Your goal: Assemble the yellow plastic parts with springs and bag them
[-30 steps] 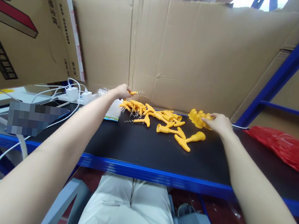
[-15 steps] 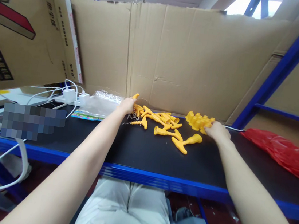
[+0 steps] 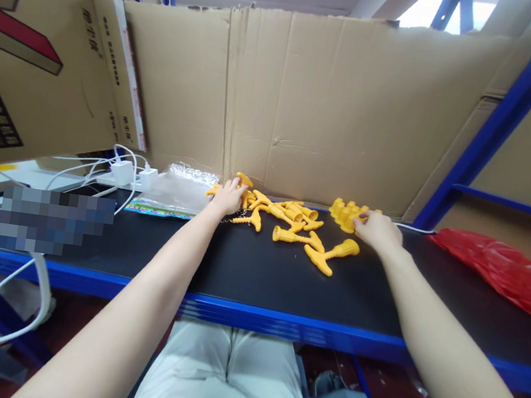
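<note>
My left hand [image 3: 230, 197] is at the back of the black tabletop, its fingers curled over the pile of yellow T-handled corkscrews. One yellow corkscrew handle [image 3: 212, 190] shows at its left side, and another handle [image 3: 244, 180] sticks up behind its fingers. Metal spirals are partly visible beneath. Further right, my right hand [image 3: 375, 228] has its fingers closed at the edge of a cluster of yellow cup-shaped sleeves [image 3: 342, 212], gripping one at the near right side. Between the hands lie several corkscrews fitted with sleeves [image 3: 323, 259]. A corkscrew with a bare spiral [image 3: 255, 219] rests near my left hand.
A clear plastic bag [image 3: 179, 187] lies left of the pile, beside white chargers and cables [image 3: 122, 172]. At the right is a red plastic bag [image 3: 496, 268]. A cardboard sheet [image 3: 331, 110] stands along the back, and a blue rail [image 3: 279, 321] edges the table's front.
My left hand has shifted slightly right and down over the corkscrews, and a handle now shows at its left. My right hand has moved a little left along the sleeves.
</note>
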`<action>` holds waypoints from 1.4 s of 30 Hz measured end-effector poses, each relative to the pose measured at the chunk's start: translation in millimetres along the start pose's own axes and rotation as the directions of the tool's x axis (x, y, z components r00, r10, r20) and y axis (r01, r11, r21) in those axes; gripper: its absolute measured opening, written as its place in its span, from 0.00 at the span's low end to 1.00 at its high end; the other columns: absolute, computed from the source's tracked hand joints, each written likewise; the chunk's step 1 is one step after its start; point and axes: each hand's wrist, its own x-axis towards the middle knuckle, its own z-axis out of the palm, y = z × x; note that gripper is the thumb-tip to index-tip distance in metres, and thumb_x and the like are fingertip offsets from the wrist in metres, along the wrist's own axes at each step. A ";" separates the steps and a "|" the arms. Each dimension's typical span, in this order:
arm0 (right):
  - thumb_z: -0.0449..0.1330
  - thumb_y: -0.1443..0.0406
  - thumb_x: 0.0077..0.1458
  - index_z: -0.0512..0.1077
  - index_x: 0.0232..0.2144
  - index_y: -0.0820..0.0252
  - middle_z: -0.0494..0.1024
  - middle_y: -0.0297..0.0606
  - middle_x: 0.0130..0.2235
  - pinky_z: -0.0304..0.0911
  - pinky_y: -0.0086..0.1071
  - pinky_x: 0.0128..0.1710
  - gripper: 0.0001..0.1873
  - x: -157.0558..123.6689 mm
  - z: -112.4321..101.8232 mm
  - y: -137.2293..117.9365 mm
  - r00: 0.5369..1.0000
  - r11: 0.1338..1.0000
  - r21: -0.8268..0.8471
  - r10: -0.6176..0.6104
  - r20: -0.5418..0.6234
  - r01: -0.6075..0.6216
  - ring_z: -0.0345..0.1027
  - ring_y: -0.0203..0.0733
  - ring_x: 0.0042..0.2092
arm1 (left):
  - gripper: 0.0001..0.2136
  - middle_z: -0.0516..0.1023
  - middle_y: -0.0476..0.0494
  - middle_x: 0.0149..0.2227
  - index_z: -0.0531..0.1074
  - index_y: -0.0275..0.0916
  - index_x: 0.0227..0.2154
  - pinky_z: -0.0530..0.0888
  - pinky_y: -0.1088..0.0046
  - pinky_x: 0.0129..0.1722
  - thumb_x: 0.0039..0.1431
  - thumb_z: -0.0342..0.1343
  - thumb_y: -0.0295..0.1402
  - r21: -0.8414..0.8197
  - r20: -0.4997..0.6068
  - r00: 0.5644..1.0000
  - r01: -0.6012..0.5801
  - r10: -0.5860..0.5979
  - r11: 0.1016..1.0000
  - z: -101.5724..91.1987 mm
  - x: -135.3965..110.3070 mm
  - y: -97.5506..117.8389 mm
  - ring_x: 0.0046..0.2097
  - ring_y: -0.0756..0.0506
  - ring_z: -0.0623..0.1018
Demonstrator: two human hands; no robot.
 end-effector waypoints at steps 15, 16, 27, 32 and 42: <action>0.52 0.60 0.54 0.75 0.42 0.58 0.77 0.44 0.43 0.62 0.36 0.40 0.17 -3.0 -2.0 -2.9 0.997 0.997 -0.006 -0.077 0.017 0.077 0.70 0.50 0.45 | 0.17 0.62 0.42 0.52 0.72 0.46 0.45 0.63 0.65 0.55 0.51 0.51 0.29 -0.395 0.105 0.919 0.389 -0.380 0.832 4.3 25.2 13.1 0.55 0.40 0.66; 0.52 0.60 0.54 0.75 0.42 0.58 0.77 0.44 0.43 0.62 0.35 0.39 0.17 -3.0 -2.1 -2.9 0.997 0.997 -0.005 -0.077 0.017 0.077 0.70 0.50 0.45 | 0.16 0.62 0.42 0.52 0.73 0.46 0.43 0.63 0.65 0.55 0.51 0.51 0.30 -0.405 0.087 0.916 0.392 -0.392 0.826 4.6 24.3 13.1 0.55 0.40 0.65; 0.52 0.59 0.54 0.76 0.40 0.57 0.78 0.43 0.42 0.62 0.34 0.38 0.17 -1.7 -0.6 -2.3 0.994 0.994 -0.017 -0.107 0.010 0.108 0.70 0.48 0.43 | 0.13 0.64 0.41 0.50 0.73 0.42 0.38 0.64 0.65 0.52 0.48 0.52 0.31 -0.405 0.175 0.920 0.391 -0.350 0.826 6.5 28.2 20.3 0.52 0.40 0.67; 0.52 0.59 0.54 0.76 0.41 0.57 0.78 0.43 0.42 0.62 0.34 0.37 0.17 -2.5 -2.0 -3.1 0.994 0.994 -0.021 -0.110 0.001 0.110 0.71 0.48 0.43 | 0.15 0.65 0.36 0.50 0.72 0.39 0.40 0.63 0.62 0.52 0.49 0.53 0.34 -0.304 0.219 0.918 0.387 -0.331 0.871 -13.3 26.5 22.3 0.54 0.36 0.66; 0.51 0.59 0.54 0.76 0.40 0.56 0.79 0.42 0.39 0.62 0.34 0.35 0.17 -5.4 -2.5 -5.3 0.990 0.992 -0.005 -0.126 -0.069 0.126 0.71 0.48 0.41 | 0.12 0.72 0.39 0.42 0.74 0.38 0.36 0.67 0.68 0.44 0.47 0.53 0.33 -0.140 0.254 0.957 -0.103 0.136 0.985 -42.3 16.1 25.5 0.47 0.41 0.70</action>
